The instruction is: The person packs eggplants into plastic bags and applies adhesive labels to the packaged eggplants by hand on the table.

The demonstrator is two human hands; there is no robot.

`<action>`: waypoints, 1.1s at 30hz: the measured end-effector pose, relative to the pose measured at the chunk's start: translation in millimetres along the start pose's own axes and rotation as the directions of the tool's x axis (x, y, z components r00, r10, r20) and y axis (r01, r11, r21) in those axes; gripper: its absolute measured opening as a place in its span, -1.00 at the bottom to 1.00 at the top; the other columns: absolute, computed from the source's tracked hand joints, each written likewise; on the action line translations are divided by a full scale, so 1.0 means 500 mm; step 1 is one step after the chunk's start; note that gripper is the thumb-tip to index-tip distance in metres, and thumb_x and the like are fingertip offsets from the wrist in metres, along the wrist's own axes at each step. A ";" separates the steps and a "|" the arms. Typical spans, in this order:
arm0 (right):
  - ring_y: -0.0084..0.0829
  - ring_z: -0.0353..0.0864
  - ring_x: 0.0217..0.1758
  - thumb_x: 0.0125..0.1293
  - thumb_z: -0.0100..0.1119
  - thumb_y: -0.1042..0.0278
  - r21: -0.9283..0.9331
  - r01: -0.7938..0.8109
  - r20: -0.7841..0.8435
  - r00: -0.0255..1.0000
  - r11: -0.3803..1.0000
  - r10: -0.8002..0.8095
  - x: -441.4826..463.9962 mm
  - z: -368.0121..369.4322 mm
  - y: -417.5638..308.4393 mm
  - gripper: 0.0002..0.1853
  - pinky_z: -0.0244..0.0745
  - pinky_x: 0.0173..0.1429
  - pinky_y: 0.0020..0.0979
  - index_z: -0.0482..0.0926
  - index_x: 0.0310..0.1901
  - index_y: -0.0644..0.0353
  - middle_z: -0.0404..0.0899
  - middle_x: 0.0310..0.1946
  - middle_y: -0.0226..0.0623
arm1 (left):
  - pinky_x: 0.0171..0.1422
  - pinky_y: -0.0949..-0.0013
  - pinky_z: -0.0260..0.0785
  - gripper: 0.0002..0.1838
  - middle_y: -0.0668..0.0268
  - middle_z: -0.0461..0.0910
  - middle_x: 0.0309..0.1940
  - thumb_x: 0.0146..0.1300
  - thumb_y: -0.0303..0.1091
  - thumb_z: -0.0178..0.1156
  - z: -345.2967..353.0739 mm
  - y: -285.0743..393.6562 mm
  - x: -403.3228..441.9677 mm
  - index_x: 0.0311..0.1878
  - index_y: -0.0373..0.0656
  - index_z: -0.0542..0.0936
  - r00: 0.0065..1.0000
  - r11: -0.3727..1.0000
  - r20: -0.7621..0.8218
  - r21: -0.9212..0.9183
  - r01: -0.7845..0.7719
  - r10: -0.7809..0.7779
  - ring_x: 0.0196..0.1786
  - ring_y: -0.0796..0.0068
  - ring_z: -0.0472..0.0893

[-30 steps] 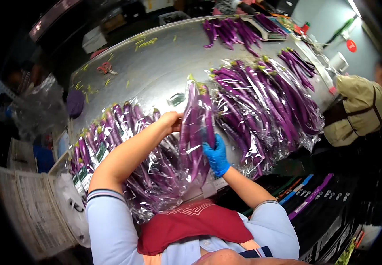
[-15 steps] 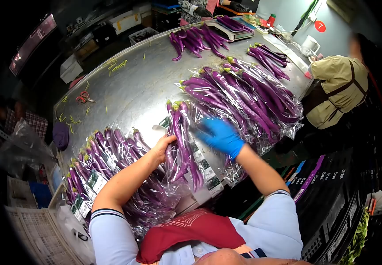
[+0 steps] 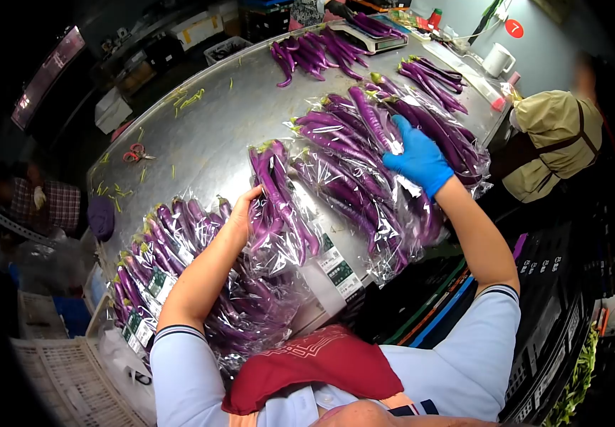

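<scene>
Head view. Both arms are held out forward over the table (image 3: 215,132), elbows bent, and the hands are set well apart. The left forearm (image 3: 204,281) is slanted forward and a little to the right. By the bare left hand (image 3: 243,208) a bagged eggplant bundle (image 3: 277,192) is gripped at its left side; most of the fingers are hidden by the bundle. The bundle is held tilted, stem ends to the far side, between two piles.

The right forearm (image 3: 479,231) is angled forward and to the left. The blue-gloved right hand (image 3: 419,155) is laid on the right pile of bagged eggplants (image 3: 350,171), thumb parted from the fingers; whether anything is gripped cannot be told.

The left pile of bagged eggplants (image 3: 179,238) is partly covered by the left forearm. Printed labels (image 3: 341,272) are seen just beside the held bundle, on its near right. Red-handled scissors (image 3: 136,153) and green scraps (image 3: 193,99) are scattered at far left. On the far side, loose eggplants (image 3: 314,57) are heaped next to a scale (image 3: 387,44).
</scene>
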State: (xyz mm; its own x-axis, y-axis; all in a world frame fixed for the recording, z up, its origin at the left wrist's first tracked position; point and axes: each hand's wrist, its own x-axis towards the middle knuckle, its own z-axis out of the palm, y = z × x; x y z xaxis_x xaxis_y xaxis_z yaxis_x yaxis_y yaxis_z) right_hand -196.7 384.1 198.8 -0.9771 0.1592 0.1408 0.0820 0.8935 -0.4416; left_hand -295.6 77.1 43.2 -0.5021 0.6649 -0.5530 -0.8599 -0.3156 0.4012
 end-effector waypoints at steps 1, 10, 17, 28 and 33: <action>-0.16 0.45 -0.03 -0.11 0.18 0.20 0.100 -0.012 0.014 1.000 0.995 0.011 -0.018 0.018 -0.008 -0.21 0.32 0.05 -0.30 0.12 0.19 0.30 0.42 -0.10 0.10 | -0.14 0.12 0.44 -0.66 0.16 0.57 -0.28 0.07 -0.17 0.02 -0.001 -0.002 -0.001 -0.14 -0.16 0.50 1.000 1.000 0.005 -0.023 -0.013 0.014 -0.25 0.24 0.57; 0.03 0.41 -0.26 -0.10 0.18 0.23 -0.056 0.137 0.396 0.912 0.989 -0.104 -0.252 0.409 -0.091 -0.22 0.42 -0.26 -0.13 0.08 0.22 0.02 0.29 -0.20 0.10 | -0.08 0.04 0.42 -0.76 0.14 0.56 -0.36 0.12 -0.32 0.01 -0.050 0.032 0.007 -0.20 -0.25 0.46 0.960 0.986 -0.242 0.124 -0.112 0.140 -0.28 0.18 0.56; -0.04 0.48 -0.22 0.00 0.09 0.24 0.165 0.220 0.471 0.839 0.961 -0.273 -0.207 0.470 -0.031 -0.48 0.40 -0.16 -0.17 0.32 0.07 0.10 0.44 -0.25 0.00 | -0.32 0.37 0.49 -0.66 0.23 0.53 -0.38 0.00 -0.49 0.16 0.014 0.034 -0.144 -0.11 -0.27 0.37 0.866 0.802 -0.088 0.433 -0.412 0.493 -0.40 0.43 0.56; -0.47 0.34 0.06 0.13 0.19 0.30 0.960 -0.129 0.256 0.767 0.249 -0.588 -0.159 0.230 -0.267 -0.18 0.25 0.13 -0.46 -0.12 0.32 0.06 0.36 0.04 -0.26 | -0.12 0.45 0.40 -0.53 0.33 0.48 -0.23 0.05 -0.33 0.20 0.164 0.041 -0.322 0.04 -0.18 0.31 0.669 0.590 0.299 0.317 -0.742 0.681 -0.25 0.54 0.51; -0.68 0.42 -0.30 0.11 0.14 0.50 0.970 -0.243 0.221 0.843 0.018 -0.490 -0.171 0.252 -0.286 -0.34 0.35 -0.26 -0.62 0.10 0.26 0.11 0.48 -0.17 -0.44 | 0.12 0.39 0.26 -0.44 0.32 0.38 0.02 0.19 -0.16 0.06 0.136 0.027 -0.378 0.21 -0.16 0.18 0.611 0.572 0.370 0.222 -0.790 0.700 0.06 0.49 0.39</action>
State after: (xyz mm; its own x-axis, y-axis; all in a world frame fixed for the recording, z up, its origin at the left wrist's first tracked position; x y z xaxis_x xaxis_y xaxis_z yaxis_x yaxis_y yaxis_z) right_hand -149.7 189.9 138.2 -0.9074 -0.3964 0.1397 0.0489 -0.4298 -0.9016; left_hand -206.1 -7.0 202.6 -0.8747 0.4356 0.2127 -0.0751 -0.5554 0.8282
